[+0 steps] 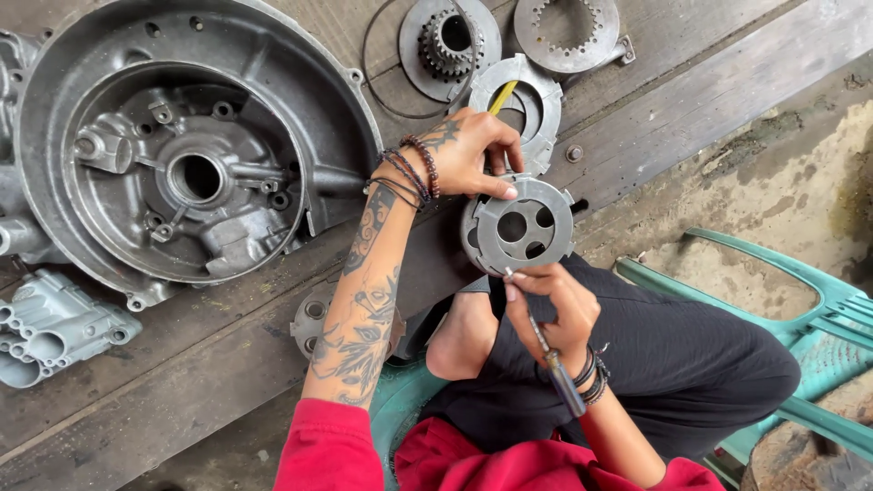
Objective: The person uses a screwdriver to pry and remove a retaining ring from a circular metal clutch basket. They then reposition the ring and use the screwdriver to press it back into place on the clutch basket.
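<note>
Risk first: tip of screwdriver [553, 356] set at lower edge of clutch [518, 225], so likely to slip off edge and jab toward knee or left fingers if pushed too hard or at too flat an angle. Clutch held off the bench, over the lap, steadied only from above; likely to twist or drop onto planks [182, 364] if that hold loosens, with any small loose parts apt to roll into gaps between boards. Left hand [468, 155] reaching in from left, forearm across bench, wrist bent, beaded bracelets on wrist, grip pinching top rim of clutch, thumb laid along upper edge. Right hand [555, 305] below clutch, wrist cocked upward, grip pressed together around shaft of screwdriver, dark handle trailing back toward wrist, index finger stretched along shaft toward tip. Around: large engine case [182, 155] at upper left on bench, small casting [50, 327] at lower left, sprocket plate [448, 45] and ring plate [566, 32] at top, another plate [536, 105] with something yellow across it just behind left hand, green chair [818, 309] at right.
</note>
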